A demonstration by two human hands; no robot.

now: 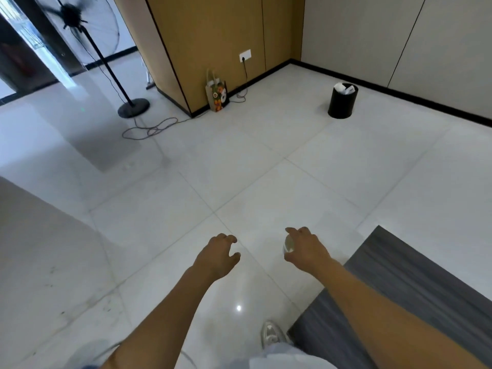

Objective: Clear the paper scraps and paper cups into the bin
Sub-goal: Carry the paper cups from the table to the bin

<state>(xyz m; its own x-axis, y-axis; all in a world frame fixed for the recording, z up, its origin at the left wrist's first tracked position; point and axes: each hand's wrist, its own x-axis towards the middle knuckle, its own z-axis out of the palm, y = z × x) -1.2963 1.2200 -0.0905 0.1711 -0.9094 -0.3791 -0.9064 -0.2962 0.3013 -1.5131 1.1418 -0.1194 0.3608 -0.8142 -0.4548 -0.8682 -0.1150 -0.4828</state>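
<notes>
From the head cam, the right hand (306,249) has its fingers curled round a paper cup (288,246), while the left hand (219,253) hangs loosely curled with nothing in it, both out over the white tile floor (239,169). The black bin (342,102) sits well apart from the hands, over near the far wall, and it's already got some white paper poking out the top, so I'd guess part of the job is done. This cup isn't in yet, and whether more scraps are left I can't tell, since only a corner of the grey table (415,283) shows.

Soft daylight, floor glare, warped edges.
</notes>
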